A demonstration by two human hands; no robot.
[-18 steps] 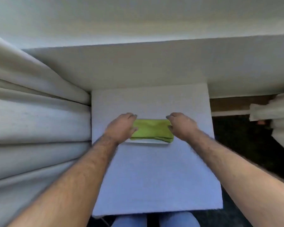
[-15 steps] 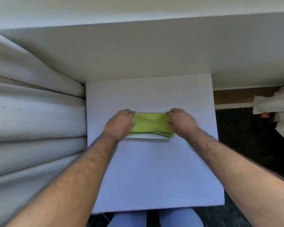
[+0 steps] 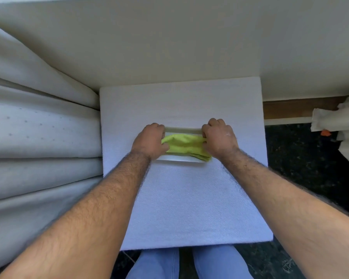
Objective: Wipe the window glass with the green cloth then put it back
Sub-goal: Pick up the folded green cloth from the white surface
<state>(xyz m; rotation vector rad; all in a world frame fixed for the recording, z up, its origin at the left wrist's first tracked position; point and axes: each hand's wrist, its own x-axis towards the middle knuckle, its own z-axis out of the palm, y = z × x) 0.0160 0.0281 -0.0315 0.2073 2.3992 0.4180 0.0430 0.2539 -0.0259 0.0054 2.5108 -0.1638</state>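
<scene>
A folded green cloth [image 3: 184,144] lies in a small white tray [image 3: 181,158] in the middle of a white towel-covered stand [image 3: 189,208]. My left hand [image 3: 149,140] grips the cloth's left end with curled fingers. My right hand [image 3: 218,138] pinches its right end. The cloth bunches up slightly between the two hands, and the tray's far rim shows behind it. The window glass is not in view; only a white wall or sill fills the top.
Thick pale curtain folds [image 3: 38,137] press against the stand's left edge. Another curtain [image 3: 340,121] hangs at the right above a dark floor [image 3: 310,168], beside a wooden strip [image 3: 298,107]. My blue trouser legs [image 3: 189,264] show below the stand.
Both hands have closed on the ends of the cloth and bunched it up, uncovering the tray's far rim. The view has tilted further down.
</scene>
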